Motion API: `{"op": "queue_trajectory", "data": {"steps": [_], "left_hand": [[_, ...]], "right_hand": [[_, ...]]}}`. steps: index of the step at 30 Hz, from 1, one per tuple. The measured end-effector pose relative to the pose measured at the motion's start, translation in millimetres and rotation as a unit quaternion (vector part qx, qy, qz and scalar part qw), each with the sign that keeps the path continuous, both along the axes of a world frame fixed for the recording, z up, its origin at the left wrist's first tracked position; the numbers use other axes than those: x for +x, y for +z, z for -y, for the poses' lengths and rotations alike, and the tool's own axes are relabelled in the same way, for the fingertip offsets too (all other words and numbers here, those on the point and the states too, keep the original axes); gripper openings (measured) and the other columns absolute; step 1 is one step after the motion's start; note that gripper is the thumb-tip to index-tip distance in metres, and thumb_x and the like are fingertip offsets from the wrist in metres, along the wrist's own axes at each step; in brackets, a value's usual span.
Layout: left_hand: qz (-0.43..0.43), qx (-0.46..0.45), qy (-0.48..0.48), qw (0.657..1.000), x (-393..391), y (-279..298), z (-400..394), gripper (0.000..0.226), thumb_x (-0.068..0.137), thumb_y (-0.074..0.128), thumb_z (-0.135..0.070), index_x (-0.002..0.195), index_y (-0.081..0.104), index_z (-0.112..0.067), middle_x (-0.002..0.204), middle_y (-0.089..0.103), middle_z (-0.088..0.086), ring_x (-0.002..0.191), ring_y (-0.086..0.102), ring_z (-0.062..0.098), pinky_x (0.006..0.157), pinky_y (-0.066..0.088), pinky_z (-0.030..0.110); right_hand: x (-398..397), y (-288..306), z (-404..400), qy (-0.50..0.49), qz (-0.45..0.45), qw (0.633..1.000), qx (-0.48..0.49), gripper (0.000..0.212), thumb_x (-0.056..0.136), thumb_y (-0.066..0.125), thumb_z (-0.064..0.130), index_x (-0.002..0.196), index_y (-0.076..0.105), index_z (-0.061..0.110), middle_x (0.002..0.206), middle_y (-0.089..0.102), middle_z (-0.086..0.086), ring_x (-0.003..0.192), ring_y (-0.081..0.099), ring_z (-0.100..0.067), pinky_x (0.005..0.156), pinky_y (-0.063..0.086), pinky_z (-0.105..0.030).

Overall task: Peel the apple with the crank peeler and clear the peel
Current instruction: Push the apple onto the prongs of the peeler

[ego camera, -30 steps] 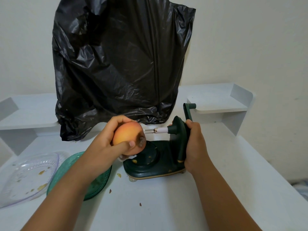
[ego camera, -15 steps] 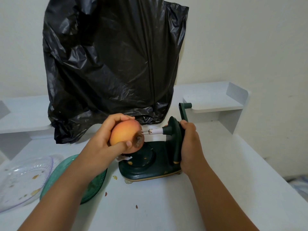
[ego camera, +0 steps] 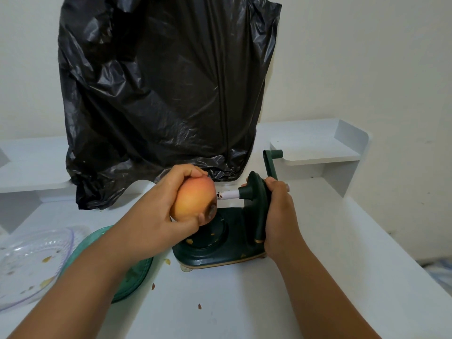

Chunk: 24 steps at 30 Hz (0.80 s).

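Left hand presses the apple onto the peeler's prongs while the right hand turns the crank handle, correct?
Not quite. In the head view the right hand grips the peeler upright, not the crank handle, which stands free. The left hand does hold the apple at the prongs.

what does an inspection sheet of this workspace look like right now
surface: white table, a few peel bits on it
job's things: apple unpeeled, at the prongs of the crank peeler
clutter: green dish and clear plate at left, with scraps on the plate
hands: left hand grips the apple; right hand grips the peeler's upright
cables: nothing seen
surroundings: black bag against the wall, white shelf at right
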<state>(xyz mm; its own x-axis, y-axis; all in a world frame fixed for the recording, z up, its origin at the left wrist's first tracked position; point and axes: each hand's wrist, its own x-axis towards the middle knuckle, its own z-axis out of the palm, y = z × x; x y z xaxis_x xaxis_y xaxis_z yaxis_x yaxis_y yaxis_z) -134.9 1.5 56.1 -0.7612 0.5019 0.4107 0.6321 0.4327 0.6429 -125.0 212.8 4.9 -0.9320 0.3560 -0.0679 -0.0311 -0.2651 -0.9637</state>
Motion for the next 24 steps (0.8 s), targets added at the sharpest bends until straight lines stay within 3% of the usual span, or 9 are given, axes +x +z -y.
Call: {"op": "queue_trajectory", "data": {"steps": [3, 6, 11, 14, 17, 20, 22, 24], "left_hand": [[-0.009, -0.032, 0.01, 0.999, 2.0, 5.6, -1.2, 0.066, 0.064, 0.071, -0.047, 0.121, 0.039, -0.047, 0.119, 0.049, -0.021, 0.094, 0.055, -0.003, 0.058, 0.052, 0.014], [0.005, -0.054, 0.022, 0.998, 1.7, 9.7, -1.8, 0.08, 0.054, 0.08, -0.053, 0.121, 0.037, -0.051, 0.113, 0.048, -0.026, 0.092, 0.053, -0.009, 0.06, 0.05, 0.011], [0.051, -0.083, 0.023, 0.995, -2.8, 16.9, -7.9, 0.08, 0.051, 0.084, -0.052, 0.115, 0.035, -0.057, 0.106, 0.051, -0.022, 0.089, 0.052, -0.014, 0.059, 0.049, 0.009], [0.11, -0.075, 0.008, 0.991, -5.7, 21.1, -10.6, 0.073, 0.048, 0.081, -0.055, 0.111, 0.042, -0.056, 0.104, 0.054, -0.016, 0.08, 0.064, -0.003, 0.057, 0.056, 0.019], [0.204, -0.035, -0.031, 0.978, -12.8, 24.9, -10.2, 0.067, 0.053, 0.085, -0.046, 0.11, 0.051, -0.048, 0.106, 0.057, -0.006, 0.071, 0.072, 0.017, 0.055, 0.059, 0.031], [0.232, -0.053, -0.052, 0.97, -19.5, 30.5, -8.8, 0.062, 0.058, 0.086, -0.044, 0.111, 0.053, -0.046, 0.106, 0.061, -0.003, 0.075, 0.072, 0.018, 0.055, 0.058, 0.031], [0.198, -0.081, -0.042, 0.976, -15.6, 32.5, -7.5, 0.066, 0.059, 0.085, -0.047, 0.113, 0.047, -0.051, 0.105, 0.058, -0.012, 0.079, 0.07, 0.009, 0.057, 0.056, 0.022], [0.059, -0.164, -0.003, 0.985, -8.9, 28.9, -7.4, 0.076, 0.056, 0.08, -0.058, 0.117, 0.035, -0.058, 0.108, 0.049, -0.03, 0.091, 0.058, -0.009, 0.062, 0.049, 0.011]], "right_hand": [[-0.3, 0.6, 1.5, 0.003, 0.001, 1.0, -0.005, 0.04, 0.069, 0.046, 0.059, 0.065, 0.07, 0.028, 0.072, 0.059, -0.004, 0.068, 0.059, -0.017, 0.061, 0.055, -0.037], [-0.4, 2.1, 2.4, 0.003, 0.008, 1.0, -0.011, 0.046, 0.071, 0.046, 0.058, 0.077, 0.071, 0.02, 0.083, 0.059, -0.012, 0.078, 0.059, -0.024, 0.074, 0.056, -0.046], [0.6, 2.3, 3.5, 0.001, -0.003, 1.0, -0.004, 0.04, 0.073, 0.046, 0.057, 0.068, 0.071, 0.026, 0.081, 0.057, -0.012, 0.078, 0.056, -0.025, 0.072, 0.053, -0.043], [0.9, 2.5, 3.5, -0.001, -0.002, 1.0, 0.006, 0.039, 0.071, 0.045, 0.059, 0.062, 0.07, 0.03, 0.08, 0.056, -0.01, 0.077, 0.056, -0.023, 0.072, 0.053, -0.043], [0.9, 2.6, 4.0, 0.001, 0.0, 1.0, 0.006, 0.042, 0.065, 0.045, 0.063, 0.063, 0.069, 0.029, 0.083, 0.056, -0.013, 0.081, 0.056, -0.027, 0.083, 0.054, -0.055], [0.9, 1.6, 4.8, -0.001, 0.006, 1.0, 0.009, 0.045, 0.065, 0.045, 0.065, 0.065, 0.071, 0.029, 0.085, 0.056, -0.015, 0.084, 0.057, -0.029, 0.086, 0.052, -0.057], [1.3, 1.5, 4.5, -0.004, 0.012, 1.0, 0.002, 0.045, 0.068, 0.045, 0.063, 0.069, 0.072, 0.027, 0.086, 0.057, -0.015, 0.084, 0.057, -0.029, 0.086, 0.053, -0.054], [1.8, 1.6, 4.4, -0.009, 0.024, 1.0, -0.009, 0.047, 0.069, 0.046, 0.063, 0.075, 0.072, 0.024, 0.091, 0.059, -0.018, 0.086, 0.059, -0.03, 0.086, 0.054, -0.051]]}}
